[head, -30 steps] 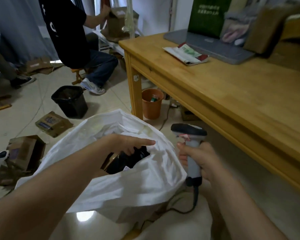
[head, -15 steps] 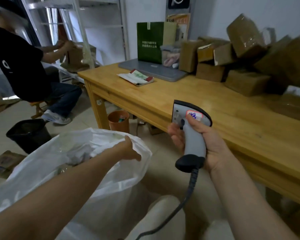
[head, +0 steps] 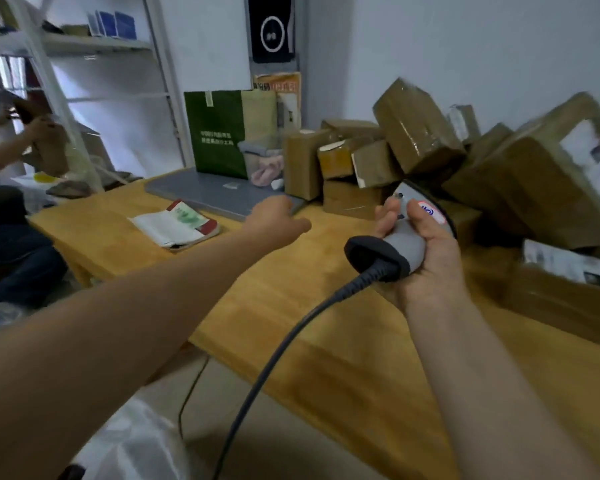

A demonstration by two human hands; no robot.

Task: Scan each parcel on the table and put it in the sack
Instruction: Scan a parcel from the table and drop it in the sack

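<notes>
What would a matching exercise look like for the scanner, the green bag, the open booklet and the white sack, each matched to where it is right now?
Things:
1. scanner
2. green bag
3. booklet
4. sack

Places:
A. low at the bottom of the view, below the near edge of the table
B. lying open on the left part of the table
C. gripped in the right hand
D. upright at the back of the table, behind the grey slab

Pairs: 1-C, 2-D, 3-B, 4-A
</notes>
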